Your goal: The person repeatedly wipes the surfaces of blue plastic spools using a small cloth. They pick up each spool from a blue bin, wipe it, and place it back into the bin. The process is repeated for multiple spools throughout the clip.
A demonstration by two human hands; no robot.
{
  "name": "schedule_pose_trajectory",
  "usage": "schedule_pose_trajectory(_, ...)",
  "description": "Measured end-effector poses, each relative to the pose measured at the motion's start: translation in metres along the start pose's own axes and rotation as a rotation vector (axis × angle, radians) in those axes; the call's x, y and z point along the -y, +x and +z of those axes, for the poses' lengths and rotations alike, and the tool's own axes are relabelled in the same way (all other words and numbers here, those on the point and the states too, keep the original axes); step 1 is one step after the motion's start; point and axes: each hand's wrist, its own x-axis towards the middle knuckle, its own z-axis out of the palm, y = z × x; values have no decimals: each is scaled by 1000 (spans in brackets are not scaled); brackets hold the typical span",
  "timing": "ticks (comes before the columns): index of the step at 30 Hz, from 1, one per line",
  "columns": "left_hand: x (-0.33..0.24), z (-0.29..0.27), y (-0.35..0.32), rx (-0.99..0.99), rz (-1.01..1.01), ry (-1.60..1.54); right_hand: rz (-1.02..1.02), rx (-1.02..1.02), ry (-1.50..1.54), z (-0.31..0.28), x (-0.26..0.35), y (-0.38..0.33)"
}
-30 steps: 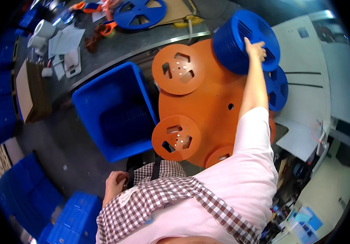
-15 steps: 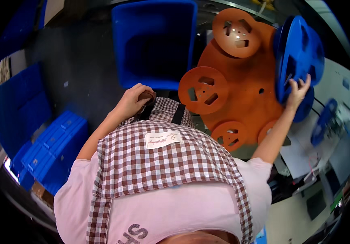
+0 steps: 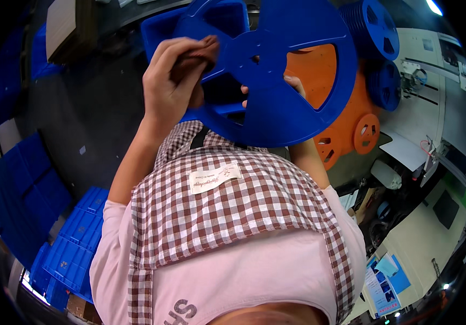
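A large blue plastic reel (image 3: pixel 276 115) with wide cut-outs is held up in front of me, its flat face toward me. My right hand (image 3: pixel 296 84) is behind it and grips it near the hub; only its fingertips show through the openings, with the forearm emerging below the rim. My left hand (image 3: pixel 163 81) is closed round a crumpled brown cloth (image 3: pixel 204 53) at the reel's left side. Whether the cloth touches the reel I cannot tell.
Beyond the reel stand a blue bin (image 3: pixel 149 37) and an orange round-edged stand (image 3: pixel 362 96) with small orange discs (image 3: pixel 367 134). Stacked blue reels (image 3: pixel 379 30) are at the far right, near a pale workbench (image 3: pixel 406 238). Blue crates (image 3: pixel 84 233) and cardboard (image 3: pixel 62 30) lie left.
My right hand has brought a blue reel from the stack at the right to in front of me. My left hand has risen with the brown cloth to the reel's side.
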Motion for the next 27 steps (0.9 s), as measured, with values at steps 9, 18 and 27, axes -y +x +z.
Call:
schedule_pose_trajectory(9,1,55,47,64,214,109,19,107,-136,12,-4,6)
schedule_pose_trajectory(18,-9,68,4,306,340,9,-247,-54,-200,-7,-12,3)
schedule_pose_trajectory(27,5,7,-30,516,166,325,1,-76,-222,-9,11,5)
